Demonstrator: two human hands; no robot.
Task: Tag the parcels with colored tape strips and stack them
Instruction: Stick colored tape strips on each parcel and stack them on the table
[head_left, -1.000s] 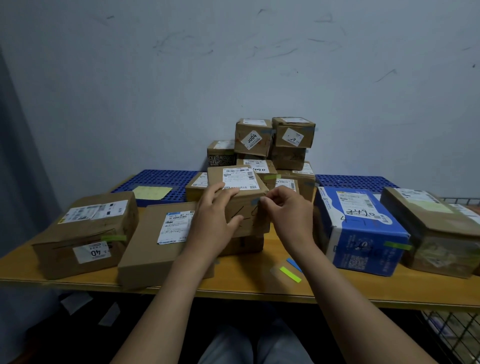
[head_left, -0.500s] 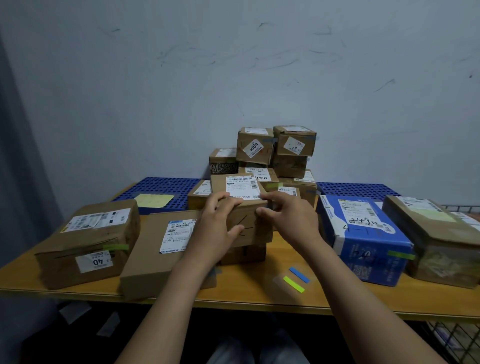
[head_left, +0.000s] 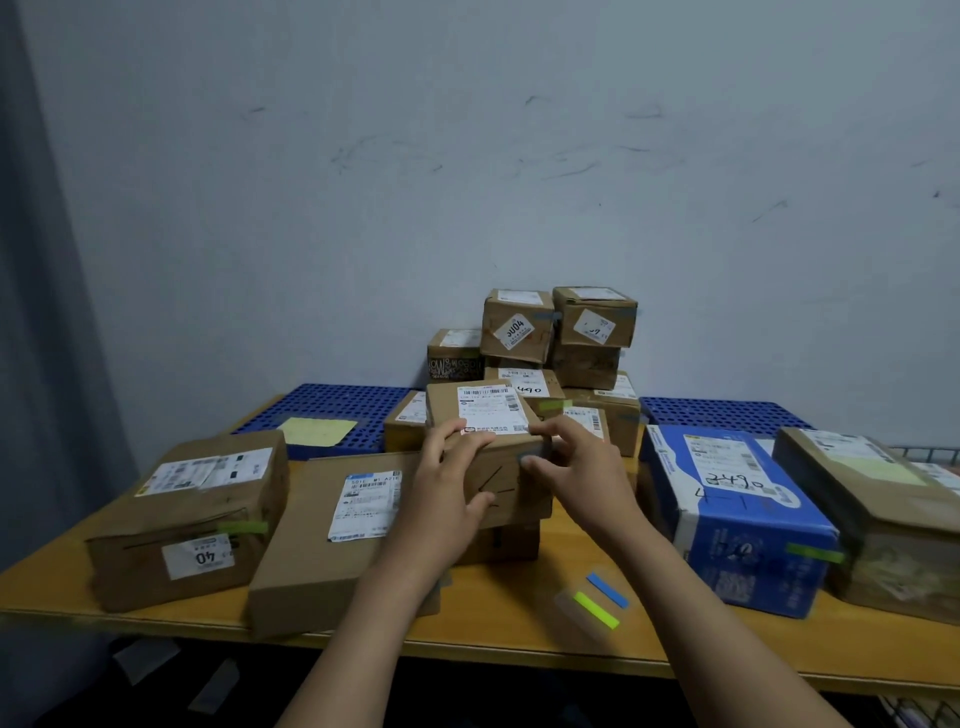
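At the worktop (head_left: 519, 642), head view: yellow wooden top against a scuffed pale wall, parcels spread across it.
Small parcel (head_left: 480, 415): brown carton, white barcode label on top, pen strokes on its front face. It sits mid-worktop, directly over a lower carton (head_left: 506, 543). Cannot tell whether it rests on that carton or is held just clear.
Left hand (head_left: 447, 500): clamped on the small parcel's near-left corner, fingers curled over the top edge, thumb on the front face.
Right hand (head_left: 577, 470): gripping the parcel's near-right corner, fingers over the top. The thumb tip is against the front edge beside a small bluish patch, too blurred to say if that is tape.
Loose strips: a blue strip (head_left: 607, 590) and a yellow-green strip (head_left: 596, 609) lie side by side on the worktop near its front edge, beside the right forearm.
Flat parcel (head_left: 322, 545): just left of the hands, white label up.
Left-end parcel (head_left: 192, 514): label reading 40, green strip (head_left: 241, 527) on its front corner.
Blue parcel (head_left: 737, 525): right of the hands, green strip (head_left: 813, 552) at its near corner.
Right-end parcel (head_left: 883, 519): brown, just beside the blue one.
Back stack (head_left: 563, 338): small cartons piled against the wall, behind the small parcel.
Blue grids (head_left: 332, 402): perforated panels on either side of the stack; a yellow sheet (head_left: 317, 431) lies on the left one.
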